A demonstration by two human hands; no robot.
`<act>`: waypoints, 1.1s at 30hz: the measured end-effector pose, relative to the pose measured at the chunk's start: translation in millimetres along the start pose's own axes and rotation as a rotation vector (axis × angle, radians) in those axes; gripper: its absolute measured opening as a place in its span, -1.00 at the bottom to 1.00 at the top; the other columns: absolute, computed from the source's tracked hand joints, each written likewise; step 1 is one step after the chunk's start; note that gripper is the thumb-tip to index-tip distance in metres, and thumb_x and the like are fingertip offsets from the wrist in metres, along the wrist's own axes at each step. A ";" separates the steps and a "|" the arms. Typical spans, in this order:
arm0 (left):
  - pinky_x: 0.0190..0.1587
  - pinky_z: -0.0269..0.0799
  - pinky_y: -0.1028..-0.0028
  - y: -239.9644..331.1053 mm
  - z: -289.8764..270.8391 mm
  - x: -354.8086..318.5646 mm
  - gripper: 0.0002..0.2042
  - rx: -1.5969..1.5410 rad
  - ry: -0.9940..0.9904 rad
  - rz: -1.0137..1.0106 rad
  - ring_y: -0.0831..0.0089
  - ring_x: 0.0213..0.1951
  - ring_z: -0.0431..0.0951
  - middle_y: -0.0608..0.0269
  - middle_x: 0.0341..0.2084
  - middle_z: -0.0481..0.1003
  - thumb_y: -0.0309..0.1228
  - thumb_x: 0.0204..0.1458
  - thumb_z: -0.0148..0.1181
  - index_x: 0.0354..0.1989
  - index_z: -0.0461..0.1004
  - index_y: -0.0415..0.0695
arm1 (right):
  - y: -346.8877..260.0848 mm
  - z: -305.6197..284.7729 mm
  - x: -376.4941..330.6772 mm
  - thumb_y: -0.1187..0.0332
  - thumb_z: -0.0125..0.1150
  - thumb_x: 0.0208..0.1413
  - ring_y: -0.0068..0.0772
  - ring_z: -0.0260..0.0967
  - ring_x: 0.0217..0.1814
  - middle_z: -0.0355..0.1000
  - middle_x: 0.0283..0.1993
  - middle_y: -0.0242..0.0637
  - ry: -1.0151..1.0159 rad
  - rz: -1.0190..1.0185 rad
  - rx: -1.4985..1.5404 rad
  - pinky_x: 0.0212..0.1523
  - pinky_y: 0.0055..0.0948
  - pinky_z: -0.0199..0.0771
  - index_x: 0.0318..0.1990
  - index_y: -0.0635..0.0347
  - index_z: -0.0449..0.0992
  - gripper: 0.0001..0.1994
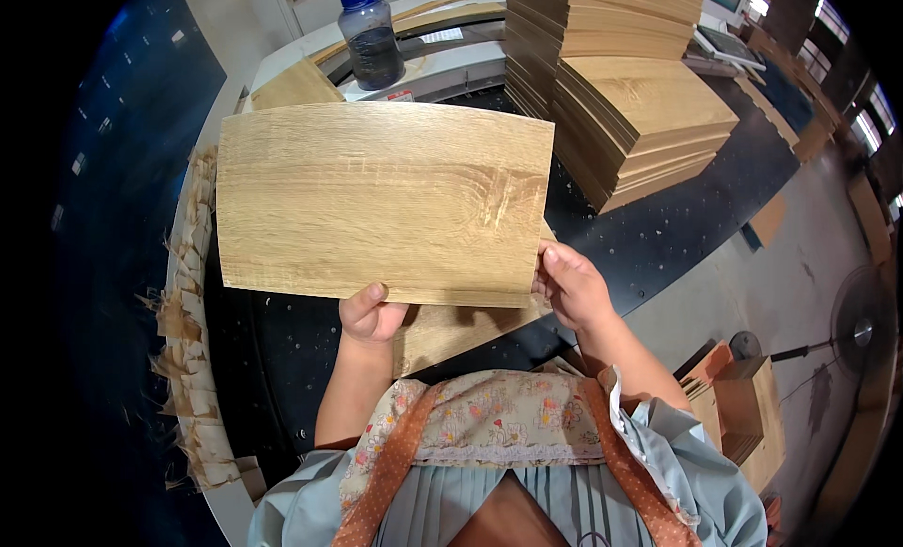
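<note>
A rectangular wood-grain panel [376, 204] is held up in front of me, its broad face toward me. My left hand [372, 317] grips its near edge, thumb on top and fingers hidden beneath. At the panel's right edge, near the lower right corner, my right hand [569, 284] pinches it between thumb and fingers. Under it, another wood-grain panel [451, 335] lies on the black work surface [282, 359], mostly covered by the held one.
Tall stacks of similar panels [649, 95] stand at the back right. A blue-capped bottle [372, 44] of dark liquid is behind the panel. Torn brown tape strips [183, 331] line the left edge. A fan [858, 331] and wooden pieces [743, 406] are at the right.
</note>
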State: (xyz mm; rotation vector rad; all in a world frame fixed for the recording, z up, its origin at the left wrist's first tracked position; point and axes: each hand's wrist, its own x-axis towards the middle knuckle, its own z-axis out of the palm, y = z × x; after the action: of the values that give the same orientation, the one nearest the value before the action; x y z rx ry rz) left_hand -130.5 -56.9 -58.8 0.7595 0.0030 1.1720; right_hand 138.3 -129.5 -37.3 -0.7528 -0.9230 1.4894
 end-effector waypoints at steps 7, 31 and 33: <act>0.24 0.12 0.11 -1.8 -0.3 4.1 -0.39 -0.028 -0.027 0.003 0.17 0.19 0.26 0.10 0.13 0.30 -0.48 -0.06 0.20 0.22 0.14 -0.21 | 0.5 -6.6 -0.7 0.24 -0.07 0.26 -0.56 0.39 -0.19 0.45 -0.16 -0.30 -0.067 0.013 0.058 -0.12 -0.54 0.38 0.12 0.37 0.29 -0.60; 0.21 0.20 0.17 -0.7 2.4 12.9 -0.47 -0.057 0.051 -0.026 0.23 0.15 0.31 0.11 0.10 0.32 -0.47 -0.01 0.17 0.18 0.19 -0.22 | -40.4 -36.1 -12.0 0.35 0.04 0.18 -0.60 0.33 -0.45 0.43 -0.49 -0.36 0.271 -0.197 -0.537 -0.35 -0.59 0.33 -0.37 0.27 0.49 -0.81; 0.25 0.14 0.11 0.7 2.7 13.7 -0.48 -0.084 0.018 0.002 0.21 0.18 0.27 0.10 0.13 0.30 -0.47 0.02 0.13 0.19 0.17 -0.23 | -43.7 -56.2 -7.5 0.48 0.07 0.10 -0.51 0.35 -0.19 0.44 -0.22 -0.29 0.428 -0.348 -0.768 -0.16 -0.53 0.34 -0.19 0.26 0.48 -0.85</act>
State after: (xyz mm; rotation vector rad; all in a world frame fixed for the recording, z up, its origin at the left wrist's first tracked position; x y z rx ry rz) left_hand -124.3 -46.9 -51.2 0.6753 -0.0314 1.1740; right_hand 209.1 -128.9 -26.4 -1.3196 -1.2169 0.6010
